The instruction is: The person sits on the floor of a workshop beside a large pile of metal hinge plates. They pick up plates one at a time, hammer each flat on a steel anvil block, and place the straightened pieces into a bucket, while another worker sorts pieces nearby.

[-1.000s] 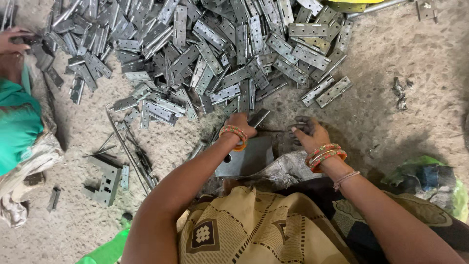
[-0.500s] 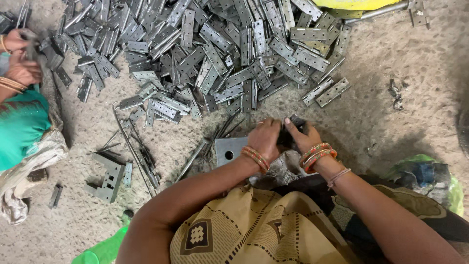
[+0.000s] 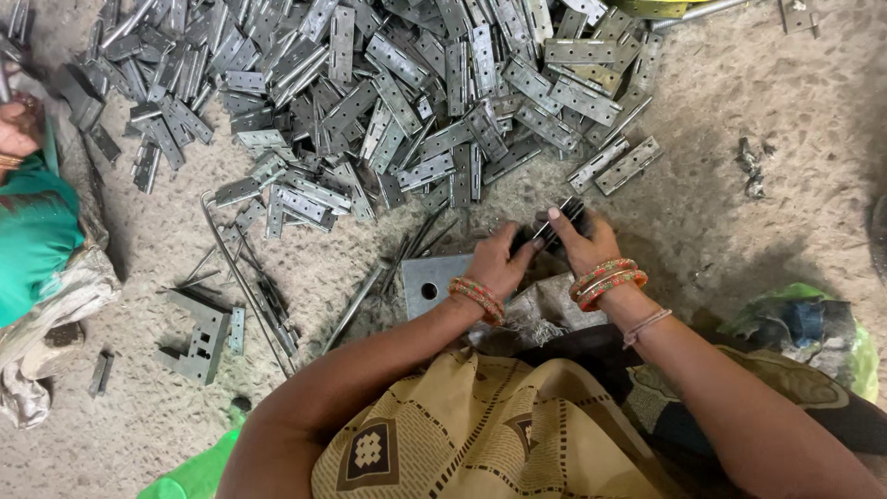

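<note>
My left hand (image 3: 500, 261) and my right hand (image 3: 583, 242) meet on a small metal hinge (image 3: 558, 224), each gripping one side of it just above the ground. Both wrists wear orange bangles. Under my hands lies a square metal plate with a hole (image 3: 428, 285). A big heap of grey metal hinges (image 3: 407, 102) spreads over the sandy ground in front of me. Thin metal pins (image 3: 420, 238) lie between the heap and the plate.
Another person in green (image 3: 28, 231) sits at the left edge, one hand near the hinges. A notched metal block (image 3: 196, 337) and long rods (image 3: 242, 282) lie at the left. A green bag (image 3: 804, 323) sits at the right. A yellow object (image 3: 661, 7) shows at the top.
My left hand moved from the plate over to the right hand, and both now hold the hinge. The view shifted slightly closer to the heap.
</note>
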